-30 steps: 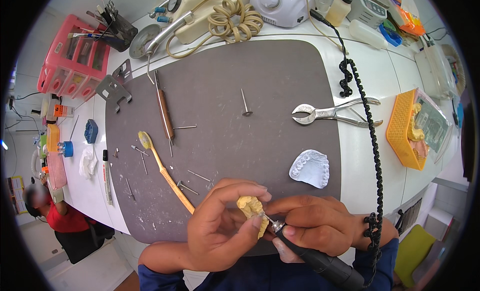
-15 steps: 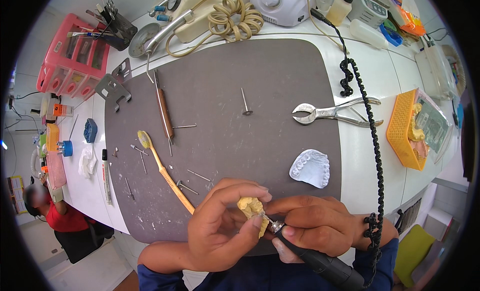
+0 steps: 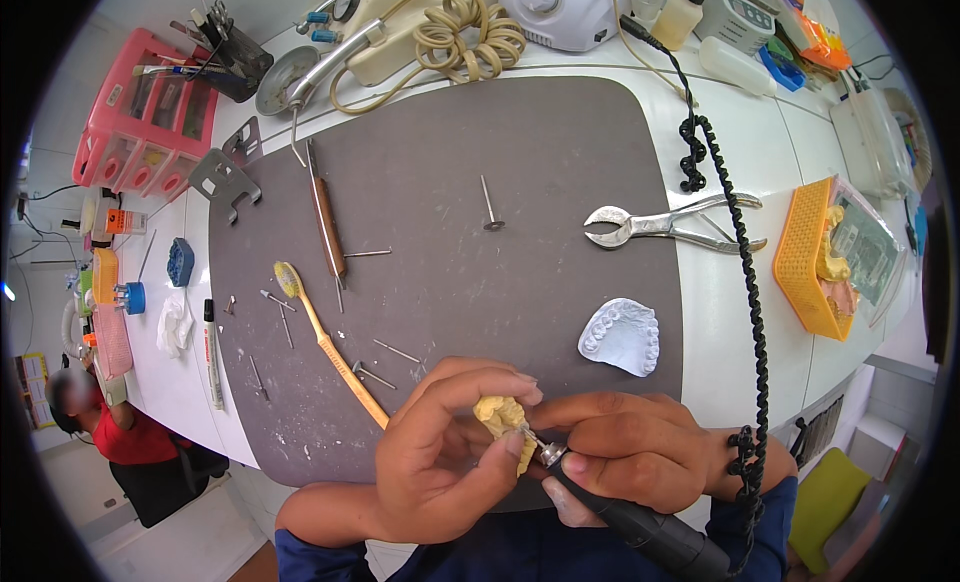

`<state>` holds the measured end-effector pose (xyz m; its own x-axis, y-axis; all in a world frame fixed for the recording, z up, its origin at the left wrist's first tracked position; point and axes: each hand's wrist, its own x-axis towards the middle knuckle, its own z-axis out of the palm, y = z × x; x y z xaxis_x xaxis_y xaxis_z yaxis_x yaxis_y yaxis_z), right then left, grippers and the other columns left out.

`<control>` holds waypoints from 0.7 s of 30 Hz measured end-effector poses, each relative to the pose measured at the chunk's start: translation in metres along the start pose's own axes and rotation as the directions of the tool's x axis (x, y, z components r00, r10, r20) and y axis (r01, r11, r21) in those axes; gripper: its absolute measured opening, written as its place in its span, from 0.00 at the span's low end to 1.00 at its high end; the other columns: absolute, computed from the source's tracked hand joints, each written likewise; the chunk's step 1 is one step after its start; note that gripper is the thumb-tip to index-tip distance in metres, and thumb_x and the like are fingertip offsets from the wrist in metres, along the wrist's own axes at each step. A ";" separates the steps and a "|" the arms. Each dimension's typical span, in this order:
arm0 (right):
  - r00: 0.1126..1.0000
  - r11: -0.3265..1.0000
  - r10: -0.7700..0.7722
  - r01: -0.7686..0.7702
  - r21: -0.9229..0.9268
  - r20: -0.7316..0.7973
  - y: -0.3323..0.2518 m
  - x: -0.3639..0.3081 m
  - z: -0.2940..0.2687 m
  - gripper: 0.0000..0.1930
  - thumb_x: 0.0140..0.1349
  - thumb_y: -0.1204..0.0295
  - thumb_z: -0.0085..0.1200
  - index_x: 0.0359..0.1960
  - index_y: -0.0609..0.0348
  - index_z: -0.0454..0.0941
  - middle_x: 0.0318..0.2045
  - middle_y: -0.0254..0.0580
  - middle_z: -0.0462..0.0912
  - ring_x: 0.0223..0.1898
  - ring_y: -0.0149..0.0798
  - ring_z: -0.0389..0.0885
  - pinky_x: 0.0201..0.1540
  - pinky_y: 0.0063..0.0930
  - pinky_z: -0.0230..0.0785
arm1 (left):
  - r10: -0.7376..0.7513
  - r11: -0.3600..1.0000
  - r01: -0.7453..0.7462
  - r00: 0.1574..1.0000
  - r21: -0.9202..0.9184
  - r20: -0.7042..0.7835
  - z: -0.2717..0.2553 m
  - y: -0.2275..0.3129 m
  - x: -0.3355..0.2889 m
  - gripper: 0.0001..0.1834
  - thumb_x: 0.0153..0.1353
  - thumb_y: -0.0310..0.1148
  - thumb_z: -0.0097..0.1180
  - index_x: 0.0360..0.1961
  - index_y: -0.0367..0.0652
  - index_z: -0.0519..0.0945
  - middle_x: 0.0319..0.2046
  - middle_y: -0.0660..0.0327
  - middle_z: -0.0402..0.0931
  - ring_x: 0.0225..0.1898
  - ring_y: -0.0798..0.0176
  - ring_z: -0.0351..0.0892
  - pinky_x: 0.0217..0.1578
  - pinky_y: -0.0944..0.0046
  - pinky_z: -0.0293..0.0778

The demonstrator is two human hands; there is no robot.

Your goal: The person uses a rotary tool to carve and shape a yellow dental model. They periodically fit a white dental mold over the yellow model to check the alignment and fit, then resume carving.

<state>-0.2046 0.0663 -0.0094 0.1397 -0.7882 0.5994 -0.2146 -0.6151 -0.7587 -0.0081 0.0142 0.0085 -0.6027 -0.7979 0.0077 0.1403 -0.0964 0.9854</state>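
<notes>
Between the thumb and fingers of my left hand (image 3: pixel 440 462) is a yellow plaster dental model (image 3: pixel 500 418), partly hidden by the fingers. My right hand (image 3: pixel 640 447) grips a black rotary handpiece (image 3: pixel 655 537) with a metal nose. The thin bit at its tip meets the yellow model, though the exact contact point is hidden by my left thumb. Both hands are close together at the mat's near edge. A white plaster dental model (image 3: pixel 621 338) lies just beyond my right hand, and a toothbrush (image 3: pixel 330 347) lies beyond my left.
Metal pliers (image 3: pixel 650 225), a wooden-handled tool (image 3: pixel 328 222) and several loose burs (image 3: pixel 490 207) lie on the grey mat (image 3: pixel 430 142). The handpiece's coiled black cord (image 3: pixel 745 272) runs down the right side. A yellow basket (image 3: pixel 805 257) stands at right. Another person (image 3: pixel 115 427) sits far left.
</notes>
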 end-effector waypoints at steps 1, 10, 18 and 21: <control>1.000 1.000 0.006 -0.006 0.004 0.002 0.000 0.001 0.000 0.08 0.50 0.83 0.65 0.28 0.68 0.77 0.28 0.44 0.78 0.36 0.51 0.87 0.23 0.26 0.79 | -0.002 1.000 0.002 1.000 -0.002 0.001 0.000 0.000 0.000 0.20 0.62 0.14 0.51 0.56 0.29 0.71 0.52 0.50 0.69 0.49 0.65 0.77 0.42 0.70 0.81; 0.999 0.999 -0.005 0.007 0.039 -0.040 0.001 0.001 0.001 0.09 0.50 0.83 0.66 0.28 0.69 0.75 0.27 0.47 0.78 0.34 0.52 0.87 0.22 0.28 0.79 | -0.038 0.998 0.037 0.999 -0.048 -0.005 0.002 0.004 0.001 0.19 0.63 0.14 0.50 0.56 0.27 0.70 0.52 0.49 0.68 0.46 0.62 0.81 0.42 0.67 0.86; 1.000 1.000 0.001 -0.001 0.028 -0.023 -0.001 0.002 0.001 0.10 0.50 0.83 0.66 0.28 0.70 0.75 0.28 0.48 0.78 0.34 0.52 0.87 0.25 0.29 0.81 | 0.002 1.000 -0.002 1.000 0.012 -0.001 0.001 0.002 0.000 0.19 0.63 0.15 0.51 0.56 0.28 0.70 0.52 0.49 0.68 0.47 0.63 0.80 0.42 0.68 0.84; 1.000 1.000 0.002 -0.001 0.029 -0.029 0.000 0.001 0.000 0.09 0.50 0.82 0.66 0.29 0.69 0.76 0.28 0.48 0.78 0.34 0.52 0.87 0.25 0.28 0.80 | 0.002 1.000 -0.002 1.000 0.014 -0.001 0.002 0.002 0.000 0.19 0.63 0.15 0.51 0.56 0.28 0.71 0.52 0.50 0.68 0.48 0.64 0.79 0.42 0.69 0.83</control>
<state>-0.2040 0.0655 -0.0090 0.1108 -0.7883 0.6053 -0.1868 -0.6147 -0.7663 -0.0096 0.0149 0.0108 -0.6017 -0.7987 0.0094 0.1306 -0.0867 0.9876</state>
